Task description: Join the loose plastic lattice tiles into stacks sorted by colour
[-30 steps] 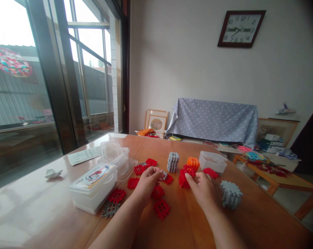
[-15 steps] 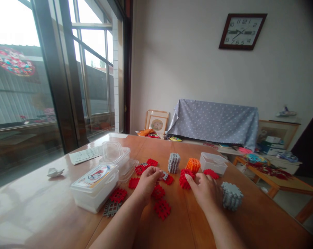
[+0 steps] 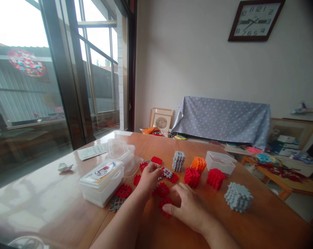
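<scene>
My left hand [image 3: 149, 178] is over the middle of the table with thumb and fingers pinched together. Whatever lies between its fingertips is too small or hidden to make out. Just past the fingertips lies a grey grid-shaped plastic building piece [image 3: 168, 172] with red beneath it. My right hand [image 3: 189, 205] hovers with thumb and fingers apart, nothing in them. Its thumb is near a notched red piece [image 3: 164, 201], partly covered; another red piece [image 3: 162, 189] lies behind that. Beyond my right hand stand a red stack [image 3: 192, 177] and an orange stack [image 3: 198, 164].
At the right are a second red stack [image 3: 216, 178], a grey stack [image 3: 238, 197] and a clear box [image 3: 220, 163]. A tall grey stack [image 3: 178, 161] stands farther back. Leftward sit a labelled plastic box [image 3: 101, 185], papers [image 3: 92, 151] and a crumpled scrap [image 3: 65, 167].
My right hand has left the red stack and moved left and nearer to me, fingers opening. My left hand stays pinched in about the same place. The view has shifted slightly.
</scene>
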Demonstrator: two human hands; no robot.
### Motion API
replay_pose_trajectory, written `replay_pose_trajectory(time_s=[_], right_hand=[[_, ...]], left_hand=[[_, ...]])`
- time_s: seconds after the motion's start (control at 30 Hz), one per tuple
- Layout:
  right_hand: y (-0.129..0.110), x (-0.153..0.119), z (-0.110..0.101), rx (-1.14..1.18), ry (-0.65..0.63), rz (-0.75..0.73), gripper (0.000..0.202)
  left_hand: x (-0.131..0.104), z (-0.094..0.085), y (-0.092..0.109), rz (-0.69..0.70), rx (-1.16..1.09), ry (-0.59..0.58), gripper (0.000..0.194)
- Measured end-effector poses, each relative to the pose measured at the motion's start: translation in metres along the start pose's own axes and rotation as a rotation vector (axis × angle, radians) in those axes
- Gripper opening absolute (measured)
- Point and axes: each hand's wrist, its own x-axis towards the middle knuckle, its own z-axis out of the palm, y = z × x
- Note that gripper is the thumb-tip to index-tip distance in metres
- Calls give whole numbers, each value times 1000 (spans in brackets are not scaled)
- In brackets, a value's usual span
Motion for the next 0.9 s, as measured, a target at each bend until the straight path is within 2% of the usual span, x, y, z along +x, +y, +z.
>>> replay_pose_trajectory(time_s=[0.1, 0.33, 0.43, 0.53, 0.67, 0.77, 0.9], right_hand=[[-10, -5, 3, -50, -62, -7, 54], [-4, -3, 7, -42, -63, 59, 30], [1, 0, 5, 1, 31, 67, 33], [7, 4, 5, 42, 212, 48, 43], [16, 9, 7, 58, 415, 49, 45], [20, 10, 7, 64, 444, 79, 45], [23, 11, 5, 182, 406, 68, 39]], left_hand=[[0, 0, -3, 8, 9, -13, 17], [4, 2, -13, -15, -20, -74, 20], [1, 4, -12, -16, 5, -114, 22], [-9, 9, -5, -52, 17, -165, 25], [-22, 15, 2, -198, -40, -336, 30], [-25, 17, 0, -272, -60, -406, 30], [-21, 17, -2, -243, -117, -374, 26]])
